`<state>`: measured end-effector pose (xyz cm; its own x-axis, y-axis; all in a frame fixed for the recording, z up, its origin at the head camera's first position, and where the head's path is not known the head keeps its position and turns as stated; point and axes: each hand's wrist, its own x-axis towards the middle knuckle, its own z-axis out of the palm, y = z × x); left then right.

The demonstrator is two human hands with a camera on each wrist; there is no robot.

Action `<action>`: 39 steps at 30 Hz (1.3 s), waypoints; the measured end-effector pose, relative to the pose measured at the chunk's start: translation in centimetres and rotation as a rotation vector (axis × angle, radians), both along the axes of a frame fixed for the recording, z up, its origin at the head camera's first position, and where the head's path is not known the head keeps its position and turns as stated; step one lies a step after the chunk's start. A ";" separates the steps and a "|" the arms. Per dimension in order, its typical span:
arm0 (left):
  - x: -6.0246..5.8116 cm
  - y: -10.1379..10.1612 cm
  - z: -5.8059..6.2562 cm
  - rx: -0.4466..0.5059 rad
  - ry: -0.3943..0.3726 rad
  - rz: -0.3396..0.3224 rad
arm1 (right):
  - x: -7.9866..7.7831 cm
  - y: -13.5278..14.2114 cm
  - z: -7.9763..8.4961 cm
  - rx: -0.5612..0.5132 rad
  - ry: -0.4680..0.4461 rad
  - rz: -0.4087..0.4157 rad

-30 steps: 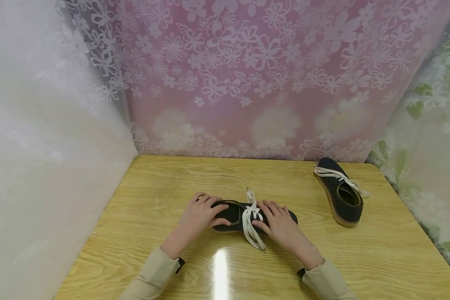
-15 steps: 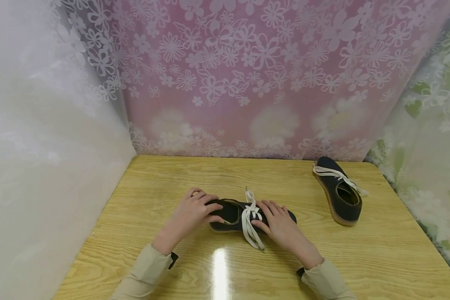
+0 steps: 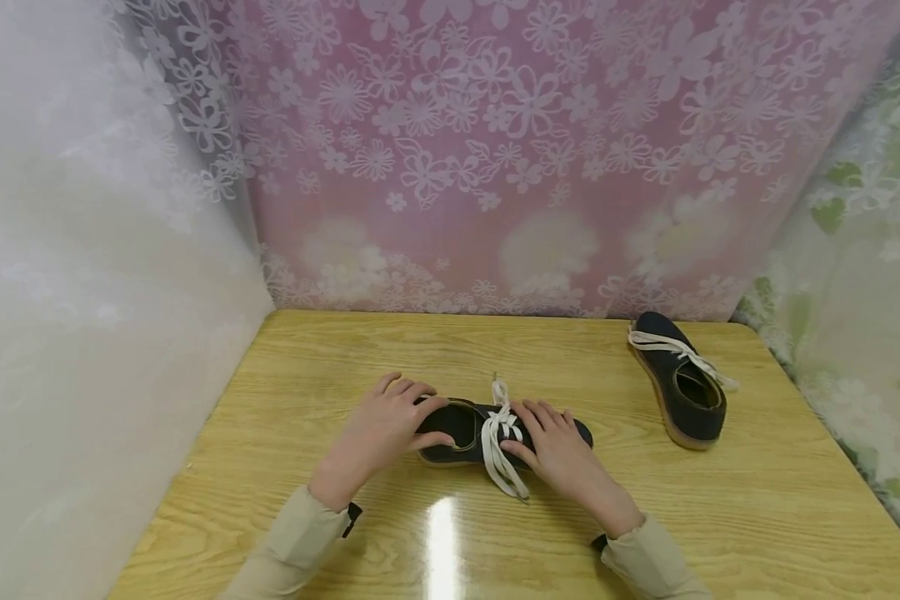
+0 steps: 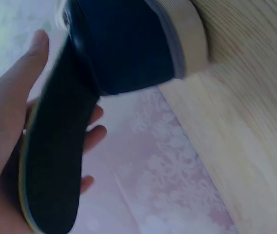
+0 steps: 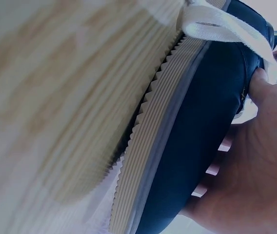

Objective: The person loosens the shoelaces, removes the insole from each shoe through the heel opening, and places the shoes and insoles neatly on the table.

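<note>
A dark navy lace-up shoe (image 3: 452, 455) with a pale ribbed sole lies sideways on the table, toe to the right. Its white laces (image 3: 498, 450) are tied and trail over the near side. Behind its heel, my left hand (image 3: 371, 433) grips a dark, curved insole (image 4: 55, 146) with a yellowish edge, thumb on one side and fingers on the other. The insole sticks out over the heel; its front end is hidden inside the shoe. My right hand (image 3: 562, 458) holds the toe end from above, thumb near the laces and fingers over the far side.
A matching navy shoe (image 3: 693, 417) with white laces stands at the table's back right. The wooden table (image 3: 330, 350) is bounded by a pink flowered curtain (image 3: 457, 167) behind and pale sheets at both sides.
My left hand has drawn back to the left from the shoe's opening, bringing the insole out past the heel. The right hand and shoe have stayed nearly in place.
</note>
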<state>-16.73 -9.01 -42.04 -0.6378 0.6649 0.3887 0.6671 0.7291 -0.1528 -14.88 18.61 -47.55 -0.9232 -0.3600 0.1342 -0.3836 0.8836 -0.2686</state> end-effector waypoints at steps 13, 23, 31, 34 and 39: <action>0.0 1.2 0.0 -0.075 -0.027 -0.031 | 0.2 0.2 -0.3 0.010 0.002 -0.007; -0.6 0.3 0.0 -0.023 0.043 -0.146 | 0.2 -0.1 -0.1 0.005 0.000 -0.012; -0.7 0.0 0.2 0.028 0.078 -0.254 | 0.2 -0.1 0.1 -0.003 -0.004 -0.012; -0.7 -0.2 0.2 0.053 0.062 -0.277 | 0.2 -0.1 0.1 -0.007 -0.002 -0.013; -1.0 -0.6 -0.1 0.113 0.030 -0.294 | 0.1 -0.2 0.2 -0.017 -0.005 -0.015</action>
<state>-17.74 -9.56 -42.10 -0.4115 0.7710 0.4860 0.8484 0.5189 -0.1048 -14.77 18.40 -47.39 -0.9291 -0.3441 0.1355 -0.3692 0.8846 -0.2851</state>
